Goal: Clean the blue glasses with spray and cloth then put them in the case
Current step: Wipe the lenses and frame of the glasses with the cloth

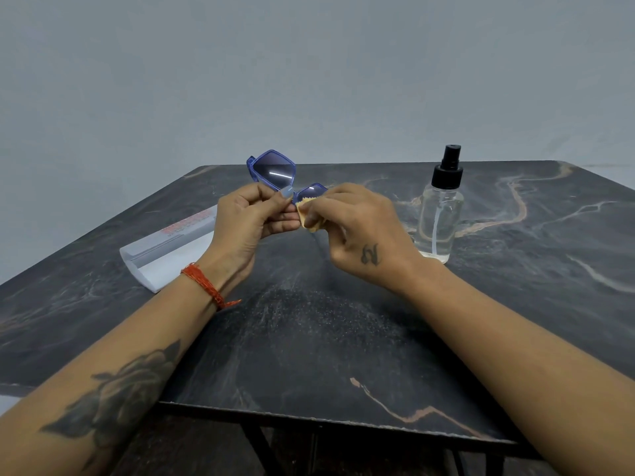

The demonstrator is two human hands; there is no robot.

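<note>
Blue glasses held tilted, long axis upper-left to lower-right.

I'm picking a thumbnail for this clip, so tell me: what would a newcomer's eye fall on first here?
First the blue glasses, held up at centre above the dark marbled table: the left hand pinches them near the bridge while the right hand rubs one lens with a yellow cloth. Next, the clear spray bottle standing to the right, and the white case lying to the left.
</note>
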